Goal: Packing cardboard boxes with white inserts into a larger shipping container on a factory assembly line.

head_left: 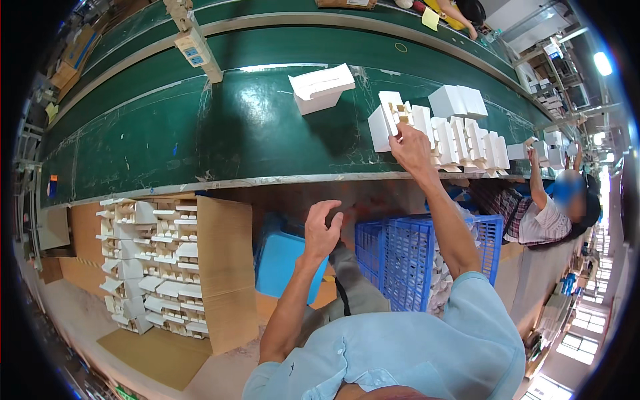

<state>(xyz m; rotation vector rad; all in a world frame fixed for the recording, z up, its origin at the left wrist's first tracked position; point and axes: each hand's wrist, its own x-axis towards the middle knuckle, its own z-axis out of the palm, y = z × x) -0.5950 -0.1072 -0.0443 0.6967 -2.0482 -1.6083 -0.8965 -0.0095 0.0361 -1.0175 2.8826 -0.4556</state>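
The left hand (324, 230) hangs in the air short of the table, fingers spread and curved around nothing, above a light-blue plastic seat or bin (283, 267). Blue slatted crates (408, 263) stand to its right; to its left, a large cardboard box (229, 273) holds stacked white cartons (170, 289). Farther out, the right hand (412, 145) reaches over the green tabletop (253, 127), its bent fingers at an open white carton (381, 129) at the left end of a row of open cartons (472, 148); whether they grip something inside is hard to tell. Beyond lie a separate white carton (322, 99) and closed white boxes (457, 101).
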